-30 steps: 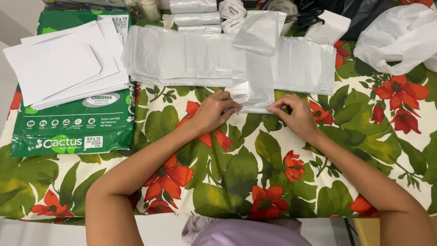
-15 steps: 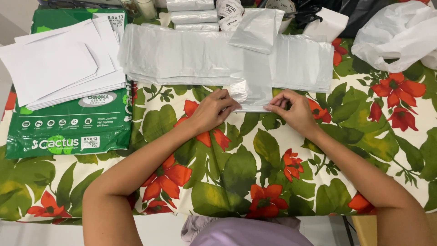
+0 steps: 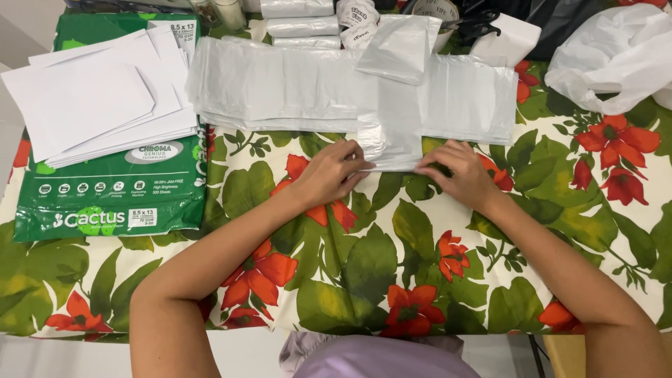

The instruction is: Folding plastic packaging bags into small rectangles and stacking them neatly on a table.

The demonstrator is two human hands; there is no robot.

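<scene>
Right now we are pressing both hands on the near end of a folded clear plastic bag (image 3: 393, 136), which is lying across the stack of flat plastic bags (image 3: 280, 87) on the desk (image 3: 364, 266). Our left hand (image 3: 332, 171) is pinching the bag's left corner; our right hand (image 3: 458, 171) is lying mostly flat, fingers spread, on its right corner. Left of that stack, white paper sheets (image 3: 84, 98) are resting on a green paper ream (image 3: 112, 196).

white plastic bag (image 3: 616, 59) cut off at right edge, rolls (image 3: 297, 8) cropped at top, both elbows out of frame
</scene>
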